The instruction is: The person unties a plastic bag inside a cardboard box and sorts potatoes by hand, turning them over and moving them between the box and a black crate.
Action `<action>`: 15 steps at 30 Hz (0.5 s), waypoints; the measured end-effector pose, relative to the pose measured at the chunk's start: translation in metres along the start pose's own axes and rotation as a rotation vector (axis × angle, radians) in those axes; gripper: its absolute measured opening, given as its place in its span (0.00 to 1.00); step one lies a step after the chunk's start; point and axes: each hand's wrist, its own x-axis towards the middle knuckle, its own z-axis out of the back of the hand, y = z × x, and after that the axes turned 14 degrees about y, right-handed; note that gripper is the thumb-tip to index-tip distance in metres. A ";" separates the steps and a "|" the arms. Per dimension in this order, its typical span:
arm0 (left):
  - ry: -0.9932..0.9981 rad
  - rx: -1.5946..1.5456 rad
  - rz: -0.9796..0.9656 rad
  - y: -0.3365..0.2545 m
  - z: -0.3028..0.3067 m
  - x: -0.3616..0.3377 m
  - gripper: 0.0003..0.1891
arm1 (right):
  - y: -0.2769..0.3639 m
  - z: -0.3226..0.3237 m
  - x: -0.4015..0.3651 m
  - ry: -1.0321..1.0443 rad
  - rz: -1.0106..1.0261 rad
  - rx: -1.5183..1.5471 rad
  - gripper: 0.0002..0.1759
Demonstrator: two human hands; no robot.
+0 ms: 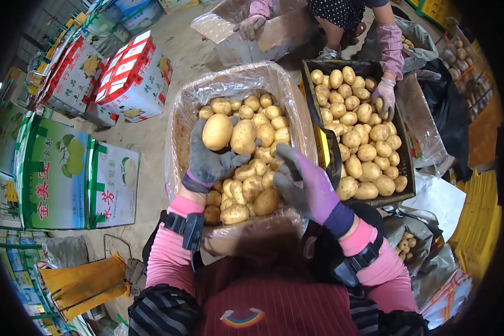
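My left hand (210, 157), in a grey and purple glove, holds two large potatoes (217, 132) side by side above the left part of a plastic-lined cardboard box (179, 112). Many potatoes (252, 188) fill that box. Over its right side is my right hand (308, 187), gloved in purple and grey, fingers spread and nothing held. To the right stands a dark crate (406, 193) full of potatoes (367, 152), close beside the box.
A co-worker's gloved hand (385, 96) reaches into the crate's upper right; their other hand (251, 27) rests on an open box (224, 47). Printed cartons (56, 173) stand at left. Yellow crates (479, 218) and sacks (409, 232) lie at right.
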 end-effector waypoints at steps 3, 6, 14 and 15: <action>-0.097 -0.242 -0.032 -0.029 -0.033 -0.036 0.39 | 0.016 -0.012 0.002 -0.045 -0.013 0.079 0.37; -0.208 -0.473 -0.073 -0.047 -0.059 -0.067 0.48 | 0.012 -0.023 0.000 -0.070 0.214 -0.195 0.41; -0.124 -1.432 0.272 -0.062 -0.062 -0.126 0.38 | 0.007 -0.019 -0.016 0.167 -0.143 0.822 0.33; 0.021 -2.174 0.055 -0.068 -0.052 -0.125 0.29 | 0.001 -0.021 -0.014 0.165 -0.147 1.044 0.32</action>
